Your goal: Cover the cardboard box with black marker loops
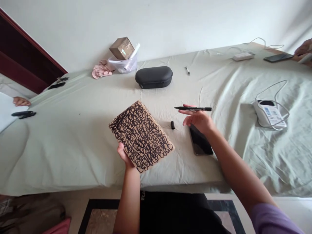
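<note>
My left hand (123, 155) grips the near edge of a brown cardboard piece (141, 136) covered with black scribbled loops, held tilted above the cloth-covered table (73, 139). My right hand (198, 119) hovers to the right, its fingers holding a black marker pen (193, 108) that lies level with its tip pointing left. The pen's small black cap (173, 125) rests on the cloth between the cardboard and my right hand. A dark phone (200, 143) lies flat under my right wrist.
A black oval case (153, 77), a small box (122, 48) on a plastic bag, pink cloth (101, 70) and another pen (187, 70) lie farther back. A white device with cable (269, 114) sits at right. Other people's hands show at far left (20, 101) and far right (303, 48).
</note>
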A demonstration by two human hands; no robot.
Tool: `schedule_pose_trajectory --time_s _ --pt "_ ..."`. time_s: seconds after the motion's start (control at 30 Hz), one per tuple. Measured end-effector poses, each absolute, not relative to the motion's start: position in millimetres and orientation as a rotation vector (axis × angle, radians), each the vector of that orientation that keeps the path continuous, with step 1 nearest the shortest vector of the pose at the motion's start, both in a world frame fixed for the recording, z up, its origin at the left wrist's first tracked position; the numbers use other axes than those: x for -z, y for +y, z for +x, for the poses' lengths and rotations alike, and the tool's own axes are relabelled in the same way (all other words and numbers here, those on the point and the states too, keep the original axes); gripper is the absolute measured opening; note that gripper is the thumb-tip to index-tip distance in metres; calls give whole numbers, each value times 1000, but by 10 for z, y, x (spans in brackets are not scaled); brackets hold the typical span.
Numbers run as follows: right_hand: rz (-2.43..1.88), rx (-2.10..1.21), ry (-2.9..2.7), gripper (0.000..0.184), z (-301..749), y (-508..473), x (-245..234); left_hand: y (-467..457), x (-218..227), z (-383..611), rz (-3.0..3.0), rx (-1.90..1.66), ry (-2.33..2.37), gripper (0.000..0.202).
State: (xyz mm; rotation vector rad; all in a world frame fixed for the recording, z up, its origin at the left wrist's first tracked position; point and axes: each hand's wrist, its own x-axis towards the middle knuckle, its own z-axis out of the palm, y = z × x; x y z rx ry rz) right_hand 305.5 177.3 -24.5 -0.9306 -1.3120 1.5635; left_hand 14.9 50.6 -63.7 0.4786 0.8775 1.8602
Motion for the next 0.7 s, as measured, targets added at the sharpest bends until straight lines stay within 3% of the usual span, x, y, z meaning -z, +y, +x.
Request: schedule_pose_trajectory --time_s 0.17,0.33,0.5,0.7 --pt "-852 -1549 -1343 57 3000 1684 198 503 585 177 385 -1820 911 73" --pt "-530 -1657 -1596 79 3084 1697 215 490 537 210 415 -1811 923 79" --pt "-792 -1467 -2041 33 3029 1639 133 494 508 238 395 -1840 935 74" --pt "-1316 -1086 -2448 73 2915 1433 40 492 538 214 391 -1832 885 75"
